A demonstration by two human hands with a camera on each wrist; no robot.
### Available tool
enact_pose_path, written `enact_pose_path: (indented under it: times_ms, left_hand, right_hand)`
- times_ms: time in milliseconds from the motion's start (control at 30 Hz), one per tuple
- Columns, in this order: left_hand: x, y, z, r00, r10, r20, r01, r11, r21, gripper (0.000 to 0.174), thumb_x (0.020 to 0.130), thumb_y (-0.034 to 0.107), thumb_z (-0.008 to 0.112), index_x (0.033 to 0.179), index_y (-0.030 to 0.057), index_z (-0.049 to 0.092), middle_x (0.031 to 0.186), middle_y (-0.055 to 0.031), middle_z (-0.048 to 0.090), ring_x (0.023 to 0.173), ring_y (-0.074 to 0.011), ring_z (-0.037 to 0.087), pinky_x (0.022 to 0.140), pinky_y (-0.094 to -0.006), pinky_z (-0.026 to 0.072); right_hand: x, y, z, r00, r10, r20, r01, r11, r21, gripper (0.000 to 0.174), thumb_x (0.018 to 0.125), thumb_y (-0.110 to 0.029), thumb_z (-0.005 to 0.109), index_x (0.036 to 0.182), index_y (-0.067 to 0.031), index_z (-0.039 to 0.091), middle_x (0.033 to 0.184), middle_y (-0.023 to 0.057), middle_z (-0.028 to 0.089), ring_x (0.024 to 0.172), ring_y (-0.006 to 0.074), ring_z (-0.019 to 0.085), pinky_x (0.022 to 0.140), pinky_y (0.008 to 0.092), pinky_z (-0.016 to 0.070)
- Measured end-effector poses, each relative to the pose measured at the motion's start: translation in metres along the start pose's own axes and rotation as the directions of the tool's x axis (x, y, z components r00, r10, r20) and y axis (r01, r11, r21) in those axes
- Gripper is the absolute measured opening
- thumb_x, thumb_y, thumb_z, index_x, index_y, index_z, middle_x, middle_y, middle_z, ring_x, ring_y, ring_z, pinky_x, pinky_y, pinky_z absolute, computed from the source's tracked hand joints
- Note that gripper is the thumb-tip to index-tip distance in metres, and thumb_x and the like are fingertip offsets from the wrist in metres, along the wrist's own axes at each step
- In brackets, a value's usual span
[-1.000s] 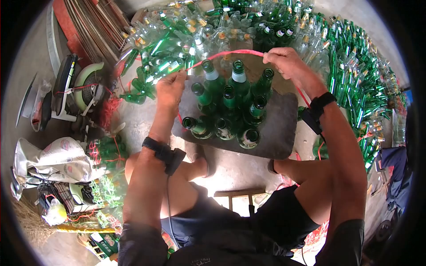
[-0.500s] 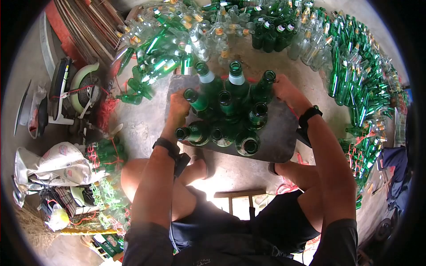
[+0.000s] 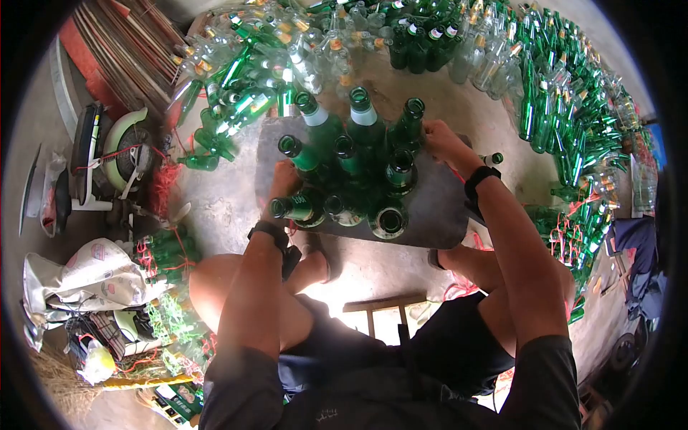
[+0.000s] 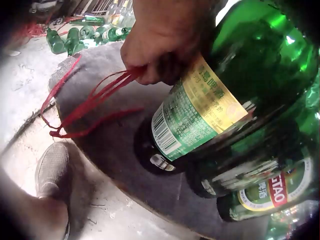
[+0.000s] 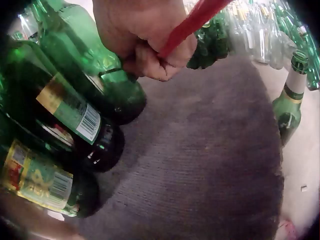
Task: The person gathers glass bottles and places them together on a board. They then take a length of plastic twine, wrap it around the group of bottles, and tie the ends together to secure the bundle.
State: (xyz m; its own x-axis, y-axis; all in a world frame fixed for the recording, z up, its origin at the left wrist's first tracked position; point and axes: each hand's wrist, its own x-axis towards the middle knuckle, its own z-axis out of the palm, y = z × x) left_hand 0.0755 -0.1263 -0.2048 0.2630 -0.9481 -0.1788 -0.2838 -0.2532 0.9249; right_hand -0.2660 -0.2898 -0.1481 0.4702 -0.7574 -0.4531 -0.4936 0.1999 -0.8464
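Observation:
Several green beer bottles (image 3: 364, 132) stand in a tight cluster on a dark, flat slab (image 3: 441, 208). At the cluster's left side my left hand (image 3: 285, 179) grips a red plastic cord (image 4: 85, 111), whose loose loops hang over the slab's edge in the left wrist view. Its knuckles are right against a labelled bottle (image 4: 192, 112). On the opposite side my right hand (image 3: 446, 147) pinches red cord (image 5: 197, 24) beside a green bottle (image 5: 95, 60), fingers curled. The cord's run behind the bottles is hidden.
Heaps of green and clear bottles (image 3: 566, 107) cover the floor at the back and right. One lone bottle (image 3: 490, 158) stands just right of the slab. To the left are a light-green wheeled machine (image 3: 125, 158), a white sack (image 3: 97, 265) and netted bottles (image 3: 172, 251).
Both hands came down from above the bottle necks to either side of the cluster, bringing the raised red cord down behind it. Over the last half second the hands stay low at the sides.

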Motion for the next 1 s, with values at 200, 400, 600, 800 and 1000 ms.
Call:
enact_pose_path:
  times_ms: [200,400,600,800,1000]
  left_hand:
    - [0.000,-0.040,-0.005,0.969,0.246,-0.002,-0.245,0.965,0.093,0.022,0.090,0.020,0.061,0.089,-0.0003,0.069,0.065,-0.0092,0.062,0.060,-0.0128,0.060,0.049,-0.0335,0.0455]
    - [-0.038,-0.020,-0.008,0.976,-0.218,0.024,0.217,0.942,-0.257,0.011,0.090,0.013,0.061,0.085,0.0046,0.065,0.064,-0.0037,0.060,0.054,-0.0097,0.055,0.043,-0.0309,0.0369]
    - [-0.076,-0.008,-0.002,0.934,-0.357,-0.030,0.335,0.899,-0.282,0.005,0.089,0.007,0.061,0.087,0.0104,0.060,0.065,0.0016,0.057,0.050,-0.0080,0.049,0.040,-0.0260,0.0317]
    - [-0.105,0.004,0.028,0.908,-0.323,-0.268,0.242,0.925,-0.294,0.012,0.088,0.000,0.053,0.080,0.0046,0.060,0.065,-0.0015,0.055,0.051,-0.0090,0.047,0.041,-0.0274,0.0322]
    - [-0.114,0.013,0.035,0.897,-0.269,-0.350,0.282,0.959,-0.014,0.016,0.087,0.003,0.049,0.079,-0.0013,0.062,0.062,-0.0104,0.058,0.053,-0.0194,0.054,0.049,-0.0354,0.0423]
  right_hand:
    - [-0.007,0.018,0.008,0.988,-0.150,-0.045,0.129,0.943,-0.306,0.024,0.093,-0.016,0.048,0.096,0.0008,0.065,0.080,0.0197,0.063,0.075,0.0321,0.062,0.067,0.0460,0.0490]
    - [-0.020,0.031,0.019,0.987,-0.156,-0.043,0.108,0.836,-0.538,0.027,0.092,-0.018,0.051,0.107,-0.0002,0.065,0.103,0.0258,0.066,0.102,0.0453,0.060,0.084,0.0492,0.0493]
    - [-0.043,0.041,0.039,0.995,-0.052,-0.080,-0.018,0.713,-0.701,0.021,0.084,-0.008,0.052,0.092,0.0031,0.067,0.095,0.0288,0.066,0.094,0.0447,0.064,0.079,0.0507,0.0518]
    - [-0.100,0.008,0.061,0.998,0.034,-0.053,-0.061,0.730,-0.681,0.026,0.080,-0.008,0.058,0.102,0.0030,0.067,0.105,0.0271,0.067,0.102,0.0446,0.063,0.085,0.0471,0.0517]
    - [-0.119,0.064,0.095,0.967,-0.255,0.027,0.232,0.823,-0.519,0.038,0.076,-0.026,0.072,0.098,0.0032,0.067,0.098,0.0254,0.068,0.093,0.0447,0.065,0.081,0.0466,0.0525]
